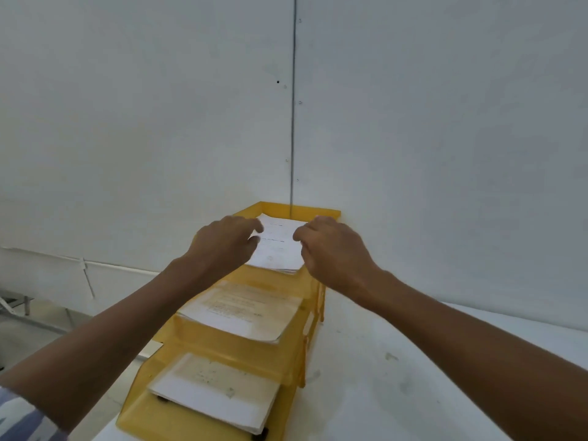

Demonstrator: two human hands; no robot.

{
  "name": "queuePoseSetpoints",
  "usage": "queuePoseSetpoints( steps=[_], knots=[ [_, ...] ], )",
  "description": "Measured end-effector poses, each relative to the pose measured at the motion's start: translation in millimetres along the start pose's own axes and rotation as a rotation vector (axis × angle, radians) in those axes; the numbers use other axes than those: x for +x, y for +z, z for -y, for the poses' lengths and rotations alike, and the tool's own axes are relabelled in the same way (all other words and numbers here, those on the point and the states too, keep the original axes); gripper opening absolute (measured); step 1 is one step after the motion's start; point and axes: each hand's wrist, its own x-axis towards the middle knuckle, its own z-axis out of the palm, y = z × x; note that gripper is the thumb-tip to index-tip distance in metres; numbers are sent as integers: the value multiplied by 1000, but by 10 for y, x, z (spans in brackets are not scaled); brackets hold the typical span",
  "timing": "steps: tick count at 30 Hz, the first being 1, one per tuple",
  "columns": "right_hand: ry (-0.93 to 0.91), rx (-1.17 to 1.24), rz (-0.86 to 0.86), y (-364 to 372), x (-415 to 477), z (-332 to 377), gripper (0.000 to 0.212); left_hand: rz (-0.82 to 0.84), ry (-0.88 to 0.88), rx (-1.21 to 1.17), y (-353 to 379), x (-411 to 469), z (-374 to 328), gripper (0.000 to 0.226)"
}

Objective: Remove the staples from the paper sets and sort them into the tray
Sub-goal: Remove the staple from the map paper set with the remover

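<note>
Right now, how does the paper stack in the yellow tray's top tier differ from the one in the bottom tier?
The top stack sits between the left hand and right hand; the bottom stack has no hand near it. The top stack looks white; the bottom stack looks yellowed and smudged toward the back. Both lie flat in the yellow tray.

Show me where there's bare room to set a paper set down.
Bare: the white table right of the yellow tray. Crowded: all three tiers hold papers, and the left hand and right hand hover over the top stack.
</note>
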Motion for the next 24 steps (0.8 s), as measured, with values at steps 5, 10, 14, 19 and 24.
queuePoseSetpoints(
  steps=[5,10,14,19,24],
  knots=[
    [179,2,49,-310,-519,-670,32,-89,146,-324,-95,38,-959,20],
    [350,-62,170,-529,-1370,-1397,33,38,190,-606,278,67,-1982,19],
    [527,-96,290,-626,-2220,-1987,32,205,256,-708,796,-26,-2906,17],
    [838,-101,412,-748,-3325,-2771,31,462,306,-855,1354,-324,-4101,18],
    [1107,-162,453,-867,-4278,-3444,32,785,191,-1094,1763,-561,-5126,22]
  ],
)
